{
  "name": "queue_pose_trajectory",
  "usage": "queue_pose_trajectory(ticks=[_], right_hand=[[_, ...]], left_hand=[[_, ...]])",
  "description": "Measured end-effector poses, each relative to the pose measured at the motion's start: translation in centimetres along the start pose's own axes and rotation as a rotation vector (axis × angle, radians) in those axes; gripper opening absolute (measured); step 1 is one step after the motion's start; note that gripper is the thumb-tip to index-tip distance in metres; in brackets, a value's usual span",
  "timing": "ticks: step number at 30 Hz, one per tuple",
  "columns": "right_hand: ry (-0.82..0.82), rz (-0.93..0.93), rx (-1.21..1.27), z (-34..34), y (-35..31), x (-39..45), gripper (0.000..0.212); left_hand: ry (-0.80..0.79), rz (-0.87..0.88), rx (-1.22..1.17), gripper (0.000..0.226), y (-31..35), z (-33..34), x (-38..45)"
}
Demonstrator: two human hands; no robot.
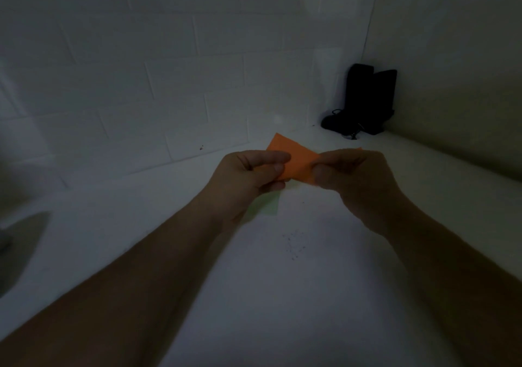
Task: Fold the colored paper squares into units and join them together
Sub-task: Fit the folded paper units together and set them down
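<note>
A folded orange paper piece, creased into an angled strip, is pinched at its ends by the left hand and right hand above the white counter.

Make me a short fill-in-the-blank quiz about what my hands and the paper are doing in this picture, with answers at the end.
1. The left hand and right hand both pinch a folded piece of ____ paper.
2. A pale green paper lies on the white ____ beneath the hands.
3. The black objects stand in the far ____ by the tiled wall.

Missing words: orange; table; corner
</note>
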State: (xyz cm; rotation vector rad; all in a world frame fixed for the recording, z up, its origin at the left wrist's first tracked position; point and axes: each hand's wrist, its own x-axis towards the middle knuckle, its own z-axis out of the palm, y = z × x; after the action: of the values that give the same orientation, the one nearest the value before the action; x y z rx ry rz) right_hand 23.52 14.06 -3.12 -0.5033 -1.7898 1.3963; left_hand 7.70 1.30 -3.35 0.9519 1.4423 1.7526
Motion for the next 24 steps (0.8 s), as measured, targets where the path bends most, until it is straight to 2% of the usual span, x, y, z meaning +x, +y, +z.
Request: queue_pose_trajectory(ticks=[2, 5, 8, 10, 15, 19, 22, 24], right_hand=[[0.034, 0.015, 0.012, -0.08, 0.03, 0.11, 0.015], [0.034, 0.057, 0.109, 0.02, -0.26, 0.07, 0.005], [0.024, 0.087, 0.165, -0.06, -0.43, 0.15, 0.025], [0.025, 0.097, 0.208, -0.07, -0.57, 0.06, 0.027], [0.062, 0.079, 0.288, 0.07, -0.58, 0.12, 0.018], [0.066, 0.037, 0.265, 0.23, -0.61, 0.04, 0.028], [0.045, 0.0, 0.262, -0.31, -0.57, 0.18, 0.041], [0.02, -0.024, 0.252, -0.56, -0.59, 0.19, 0.042]], left_hand=[[0.007, 0.05, 0.052, 0.014, 0.18, 0.13, -0.27], [0.009, 0.157, 0.19, 0.03, 0.26, 0.09, -0.81], [0.052, 0.236, 0.295, 0.026, 0.24, 0.11, -0.94], [0.061, 0.265, 0.266, 0.024, 0.27, 0.13, -0.9], [0.012, 0.207, 0.166, 0.025, 0.41, 0.53, -1.06], [0.064, 0.217, 0.252, 0.018, -0.04, 0.55, -0.77], [0.13, 0.22, 0.223, 0.012, 0.24, 0.36, -0.56], [0.151, 0.211, 0.204, 0.011, 0.41, 0.28, -0.51]])
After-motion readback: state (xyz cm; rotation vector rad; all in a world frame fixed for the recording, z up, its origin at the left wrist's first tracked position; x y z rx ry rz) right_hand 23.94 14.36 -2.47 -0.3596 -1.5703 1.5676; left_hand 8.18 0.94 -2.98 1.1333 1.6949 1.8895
